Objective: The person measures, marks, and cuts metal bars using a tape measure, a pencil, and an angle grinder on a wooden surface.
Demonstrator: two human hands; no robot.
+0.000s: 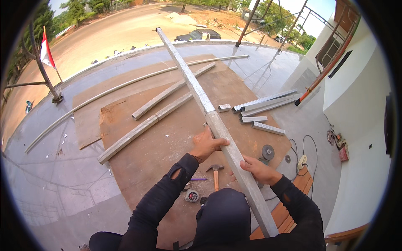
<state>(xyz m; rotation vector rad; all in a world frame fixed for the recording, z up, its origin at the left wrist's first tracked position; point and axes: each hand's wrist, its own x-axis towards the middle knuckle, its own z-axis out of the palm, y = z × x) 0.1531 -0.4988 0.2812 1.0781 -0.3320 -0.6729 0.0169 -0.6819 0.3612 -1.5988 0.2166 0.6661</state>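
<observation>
1 flag (47,53), far left | 2 dull bars (136,133) on brown board (167,154) | 1 tape measure (191,195) | left hand (204,146) clamped on 1 long bar (216,124), which slants across above the board | 1 hammer (216,178) | right hand (260,170) clamped around same bar, nearer the body | 1 grinder (267,152)

Left fingers (221,142) and right fingers (246,164) hold a long bar (217,124) above brown boards (142,180).

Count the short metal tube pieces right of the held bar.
3: the smallest piece, nearest the held bar; a longer piece, just below the long tubes; a third piece, below that. Others may be hidden.
</observation>
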